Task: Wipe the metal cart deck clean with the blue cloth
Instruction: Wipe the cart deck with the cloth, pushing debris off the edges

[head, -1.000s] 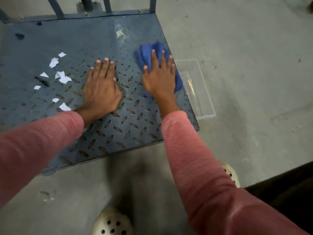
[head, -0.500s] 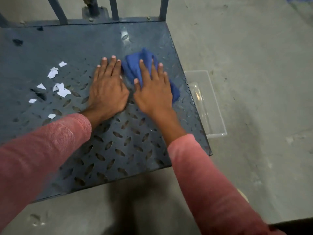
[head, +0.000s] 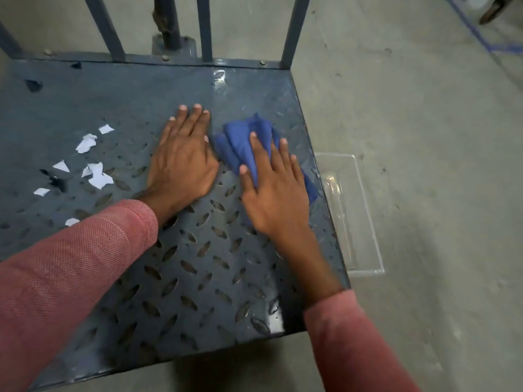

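**Flat palm presses blue cloth to cart deck**

The right grip, released and with its fingers straight and slightly spread, presses the cloth down onto the deck near the deck's right edge. The cloth is bunched in folds. Its far part shows beyond the fingertips, and a strip shows past the little-finger side. The left grip, also unclenched with straight fingers held together, rests palm-down on bare metal just beside the cloth and grasps nothing. Both arms wear pink sleeves.

The deck is dark blue-grey tread plate with raised lozenges and shines at its near right corner. White paper scraps lie scattered on its left part, well apart from the cloth. Upright bars rise from the far edge. A clear tray sits on the concrete floor, just beside the deck's right edge.
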